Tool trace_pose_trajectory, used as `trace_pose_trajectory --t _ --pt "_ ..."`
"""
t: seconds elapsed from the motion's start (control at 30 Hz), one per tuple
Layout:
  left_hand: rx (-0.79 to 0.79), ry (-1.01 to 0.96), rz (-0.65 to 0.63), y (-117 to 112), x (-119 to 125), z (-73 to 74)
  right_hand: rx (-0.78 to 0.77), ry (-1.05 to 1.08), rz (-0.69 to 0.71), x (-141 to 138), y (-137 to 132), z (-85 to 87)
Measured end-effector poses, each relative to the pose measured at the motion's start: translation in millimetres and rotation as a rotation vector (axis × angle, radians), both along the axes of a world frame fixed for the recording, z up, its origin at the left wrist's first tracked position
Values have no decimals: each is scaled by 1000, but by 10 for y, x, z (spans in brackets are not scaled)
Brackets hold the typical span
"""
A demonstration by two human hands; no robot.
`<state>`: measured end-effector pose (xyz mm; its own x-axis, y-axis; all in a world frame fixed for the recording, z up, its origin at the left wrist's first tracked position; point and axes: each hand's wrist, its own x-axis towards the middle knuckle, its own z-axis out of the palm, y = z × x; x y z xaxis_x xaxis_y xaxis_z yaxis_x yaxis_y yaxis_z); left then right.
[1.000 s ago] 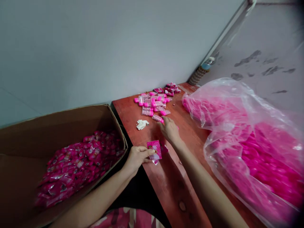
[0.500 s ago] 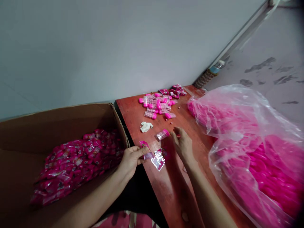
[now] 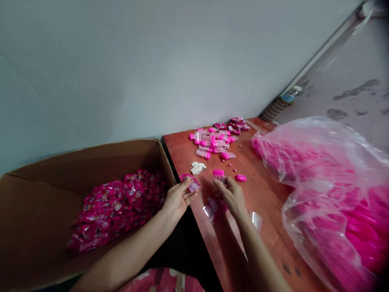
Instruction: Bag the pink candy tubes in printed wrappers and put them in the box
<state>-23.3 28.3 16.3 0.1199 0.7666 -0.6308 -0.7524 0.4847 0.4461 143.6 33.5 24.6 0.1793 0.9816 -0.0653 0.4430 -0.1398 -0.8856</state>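
Note:
My left hand [image 3: 178, 198] pinches a small pink printed sachet [image 3: 193, 184] between thumb and fingers, over the table's left edge. My right hand [image 3: 233, 198] is closed around the clear part of a small candy bottle [image 3: 218, 173], whose pink end points away from me. Its clear body is mostly hidden by my fingers. A loose pink cap [image 3: 241, 178] lies just right of that hand. Below my hands lie shiny flat sachets [image 3: 209, 211], partly in shadow. Another clear sachet [image 3: 255, 220] rests beside my right forearm.
Capped bottles [image 3: 212, 142] are heaped at the back of the red table [image 3: 267, 202], with pink packets [image 3: 238, 125] behind. White crumpled scrap [image 3: 198, 167] lies nearby. A cardboard box [image 3: 60, 162] with pink packets stands left. A big plastic bag [image 3: 316, 150] of pink pieces fills the right.
My right hand has closed on the bottle that was lying on the table. The left hand has tilted its sachet. A loose pink cap now shows to the right. The view has shifted slightly.

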Motion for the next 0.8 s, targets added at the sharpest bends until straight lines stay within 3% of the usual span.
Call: trace_pose_trajectory --t 0.1,0.23,0.43,0.63,0.8 --pt "-11 -19 1 36 67 23 -85 439 52 -172 -417 46" --pt "25 -60 -13 38 207 49 -116 551 -3 -395 -738 71" --pt "120 -62 -103 -37 307 113 -50 564 -86 -464 -761 115" --pt "284 45 -268 -103 290 244 -62 668 42 -432 -780 106" --pt "456 66 -417 -105 283 267 -23 678 17 -358 -794 78"
